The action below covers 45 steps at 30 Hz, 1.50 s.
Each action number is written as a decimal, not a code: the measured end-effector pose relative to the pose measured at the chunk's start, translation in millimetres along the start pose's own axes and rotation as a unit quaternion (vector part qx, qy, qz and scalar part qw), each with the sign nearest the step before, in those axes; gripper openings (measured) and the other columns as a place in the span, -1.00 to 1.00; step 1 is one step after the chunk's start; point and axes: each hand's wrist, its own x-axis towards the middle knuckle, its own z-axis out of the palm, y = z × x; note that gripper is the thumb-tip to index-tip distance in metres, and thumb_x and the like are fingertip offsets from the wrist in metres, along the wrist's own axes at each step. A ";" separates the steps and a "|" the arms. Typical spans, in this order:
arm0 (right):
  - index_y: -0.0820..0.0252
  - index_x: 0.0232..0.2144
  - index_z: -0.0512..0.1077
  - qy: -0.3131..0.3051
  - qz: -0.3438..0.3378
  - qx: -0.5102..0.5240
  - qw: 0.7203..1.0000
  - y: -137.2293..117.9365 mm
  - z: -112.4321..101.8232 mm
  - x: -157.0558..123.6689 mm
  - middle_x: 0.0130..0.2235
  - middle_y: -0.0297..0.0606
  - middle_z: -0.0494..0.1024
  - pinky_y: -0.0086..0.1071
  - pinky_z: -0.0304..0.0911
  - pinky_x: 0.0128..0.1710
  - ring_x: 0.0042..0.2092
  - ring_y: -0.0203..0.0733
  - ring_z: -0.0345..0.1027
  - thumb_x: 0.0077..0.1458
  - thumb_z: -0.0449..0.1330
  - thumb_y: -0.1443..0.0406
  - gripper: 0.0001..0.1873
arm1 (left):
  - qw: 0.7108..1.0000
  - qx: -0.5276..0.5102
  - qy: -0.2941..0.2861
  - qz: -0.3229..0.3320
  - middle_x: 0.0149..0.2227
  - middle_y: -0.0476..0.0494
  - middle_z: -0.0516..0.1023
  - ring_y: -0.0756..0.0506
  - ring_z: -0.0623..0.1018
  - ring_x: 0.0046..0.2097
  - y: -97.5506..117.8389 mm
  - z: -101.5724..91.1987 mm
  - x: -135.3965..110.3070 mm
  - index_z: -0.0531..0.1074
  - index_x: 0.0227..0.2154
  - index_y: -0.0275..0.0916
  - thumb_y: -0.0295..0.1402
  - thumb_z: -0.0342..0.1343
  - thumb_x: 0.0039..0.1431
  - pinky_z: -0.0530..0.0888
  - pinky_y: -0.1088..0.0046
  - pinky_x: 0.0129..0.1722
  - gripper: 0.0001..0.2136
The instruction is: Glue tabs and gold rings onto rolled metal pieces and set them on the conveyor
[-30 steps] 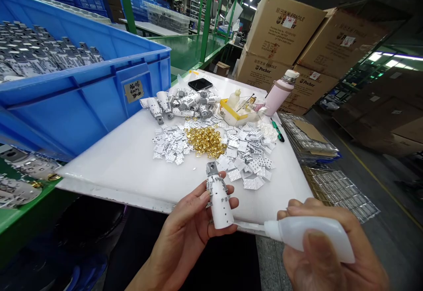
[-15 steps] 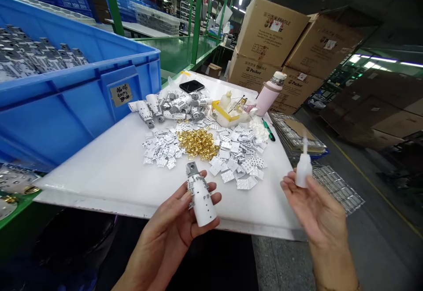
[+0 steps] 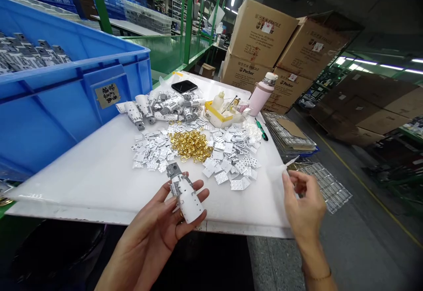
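Observation:
In my left hand [image 3: 165,220] is a white tapered plastic model part [image 3: 189,200] with a grey block at its narrow end and small grey fittings on its side. The fingers hold it tilted, grey end up and to the left. My right hand [image 3: 304,200] pinches a small white dropper bottle [image 3: 279,172] over the table's right edge. Motion smears the bottle, and its thin nozzle points up to the right. Beyond my left hand lie a pile of gold rings [image 3: 191,145] and piles of small white plates [image 3: 233,156] on both sides of it.
More tapered parts [image 3: 172,106] lie at the back of the white table [image 3: 99,172], near a phone [image 3: 184,87]. A yellow-edged tray [image 3: 214,115] and a pink bottle [image 3: 261,95] stand at back right. A blue crate [image 3: 125,88] borders the left. Cartons [image 3: 257,39] are stacked behind.
My right hand has turned over, tipping the dropper bottle from upright to a slant and moving it left. My left hand and its part shifted slightly left as the whole view moved.

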 end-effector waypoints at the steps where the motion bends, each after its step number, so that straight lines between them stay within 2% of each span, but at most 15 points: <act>1: 0.21 -0.18 0.40 -0.017 -0.061 0.023 0.998 -8.9 -1.8 -4.6 -0.32 -0.25 0.42 -0.33 0.22 -0.33 -0.35 -0.23 0.25 0.18 0.15 0.33 -0.86 | 1.000 0.008 0.000 -0.002 0.05 -0.33 0.51 -0.30 0.50 0.05 0.1 0.6 0.5 0.19 0.13 -0.30 -0.48 -0.05 0.24 0.62 0.32 -0.18 -0.61; 3: 0.19 -0.10 0.41 -0.119 -0.167 0.078 0.976 -24.6 -0.2 -10.9 -0.26 -0.20 0.42 -0.34 0.28 -0.26 -0.25 -0.21 0.31 0.21 0.10 0.44 -0.77 | 1.000 0.020 -0.013 -0.013 0.05 -0.34 0.51 -0.32 0.50 0.04 -0.2 0.8 2.2 0.23 0.09 -0.31 -0.49 -0.02 0.23 0.62 0.28 -0.19 -0.64; 6: 0.24 0.03 0.36 -0.235 -0.239 0.079 0.939 -34.5 12.4 -12.3 -0.22 -0.11 0.40 -0.27 0.34 -0.20 -0.15 -0.13 0.30 0.22 0.07 0.47 -0.67 | 0.999 0.021 -0.035 -0.033 0.04 -0.33 0.52 -0.33 0.52 0.03 -1.1 -1.5 4.3 0.32 0.02 -0.31 -0.46 0.02 0.24 0.60 0.23 -0.13 -0.71; 12: 0.35 -0.05 0.40 -0.252 -0.274 0.067 0.926 -25.3 27.4 -6.4 -0.28 -0.08 0.46 -0.25 0.34 -0.24 -0.21 -0.13 0.33 0.23 0.01 0.50 -0.72 | 0.998 0.047 -0.019 -0.034 0.07 -0.30 0.50 -0.30 0.54 0.01 -0.3 -6.6 1.8 0.36 -0.03 -0.28 -0.46 0.06 0.22 0.61 0.31 -0.17 -0.74; 14: 0.30 -0.12 0.42 -0.237 -0.209 0.116 0.942 -28.8 24.6 -6.3 -0.29 -0.11 0.47 -0.27 0.33 -0.25 -0.23 -0.15 0.35 0.24 0.04 0.45 -0.78 | 0.998 0.050 -0.015 -0.032 0.07 -0.32 0.49 -0.30 0.53 0.01 -0.7 -5.2 1.1 0.35 -0.03 -0.29 -0.46 0.07 0.21 0.61 0.31 -0.19 -0.74; 16: 0.23 -0.24 0.42 -0.239 -0.064 0.202 0.947 -37.5 21.0 -8.0 -0.37 -0.21 0.48 -0.33 0.32 -0.35 -0.34 -0.22 0.36 0.24 0.08 0.35 -0.88 | 0.998 0.054 -0.017 -0.033 0.07 -0.33 0.50 -0.31 0.54 0.00 -2.3 -2.9 1.1 0.35 -0.04 -0.30 -0.46 0.08 0.20 0.61 0.30 -0.21 -0.74; 17: 0.21 -0.30 0.39 -0.250 0.026 0.264 0.931 -43.1 19.7 -9.5 -0.41 -0.25 0.48 -0.37 0.31 -0.42 -0.41 -0.26 0.35 0.23 0.10 0.30 -0.90 | 0.998 0.053 -0.022 -0.036 0.06 -0.33 0.50 -0.31 0.54 0.00 -3.6 -1.8 1.3 0.36 -0.04 -0.29 -0.47 0.08 0.20 0.61 0.30 -0.21 -0.74; 20: 0.16 -0.33 0.28 -0.294 0.254 0.462 0.797 -62.0 19.5 -16.2 -0.39 -0.28 0.54 -0.44 0.30 -0.53 -0.50 -0.32 0.33 0.16 0.19 0.19 -0.81 | 0.996 0.034 -0.060 -0.053 0.07 -0.30 0.50 -0.29 0.54 0.00 -8.6 0.2 1.8 0.38 -0.03 -0.27 -0.46 0.09 0.20 0.61 0.32 -0.22 -0.73; 22: 0.16 -0.30 0.25 -0.310 0.311 0.547 0.713 -73.9 21.8 -21.6 -0.30 -0.23 0.58 -0.43 0.36 -0.46 -0.45 -0.32 0.38 0.12 0.24 0.19 -0.76 | 0.994 0.024 -0.087 -0.056 0.09 -0.29 0.49 -0.25 0.54 0.01 -12.1 0.2 1.8 0.39 -0.02 -0.28 -0.44 0.07 0.22 0.60 0.35 -0.21 -0.73; 24: 0.17 -0.31 0.27 -0.316 0.320 0.586 0.674 -84.0 24.3 -27.1 -0.29 -0.27 0.56 -0.44 0.37 -0.38 -0.42 -0.35 0.37 0.11 0.25 0.21 -0.77 | 0.994 0.021 -0.098 -0.045 0.10 -0.28 0.48 -0.22 0.55 0.00 -14.9 -0.6 1.2 0.40 -0.02 -0.28 -0.42 0.06 0.24 0.60 0.38 -0.20 -0.74; 27: 0.19 -0.34 0.33 -0.340 0.315 0.600 0.651 -93.9 25.1 -33.6 -0.36 -0.36 0.49 -0.52 0.29 -0.46 -0.45 -0.40 0.29 0.12 0.25 0.23 -0.81 | 0.994 0.008 -0.106 -0.032 0.12 -0.23 0.47 -0.23 0.55 0.00 -16.9 -2.9 0.1 0.40 -0.03 -0.27 -0.44 0.05 0.24 0.60 0.37 -0.20 -0.75; 30: 0.20 -0.33 0.39 -0.388 0.283 0.576 0.662 -96.1 20.8 -34.2 -0.36 -0.35 0.47 -0.51 0.30 -0.48 -0.46 -0.39 0.31 0.13 0.24 0.23 -0.85 | 0.993 -0.011 -0.117 -0.029 0.03 -0.26 0.54 -0.22 0.57 -0.03 -16.2 -5.7 0.2 0.39 -0.05 -0.29 -0.45 0.04 0.25 0.59 0.34 -0.18 -0.77; 35: 0.23 -0.32 0.46 -0.384 0.161 0.492 0.765 -90.1 9.2 -24.8 -0.31 -0.30 0.44 -0.46 0.34 -0.37 -0.42 -0.36 0.38 0.19 0.17 0.25 -0.85 | 0.993 0.006 -0.111 -0.033 -0.08 -0.29 0.58 -0.22 0.55 -0.01 -13.2 -8.3 2.5 0.34 -0.04 -0.31 -0.44 0.01 0.26 0.58 0.39 -0.20 -0.78; 39: 0.21 -0.33 0.44 -0.384 0.122 0.455 0.795 -86.2 3.5 -18.9 -0.34 -0.31 0.43 -0.50 0.34 -0.47 -0.48 -0.38 0.37 0.20 0.15 0.28 -0.88 | 0.992 0.038 -0.110 -0.049 -0.04 -0.30 0.55 -0.23 0.54 0.00 -12.3 -7.6 0.8 0.35 -0.05 -0.32 -0.38 0.03 0.26 0.58 0.40 -0.20 -0.77; 45: 0.14 -0.21 0.44 -0.240 -0.034 0.361 0.901 -91.4 -10.7 -9.3 -0.33 -0.32 0.44 -0.49 0.34 -0.41 -0.39 -0.36 0.39 0.16 0.14 0.46 -0.82 | 0.988 0.087 -0.107 -0.075 -0.16 -0.22 0.56 -0.14 0.57 -0.17 -12.1 -6.5 -1.4 0.46 -0.22 -0.32 -0.30 0.12 0.20 0.57 0.51 -0.35 -0.81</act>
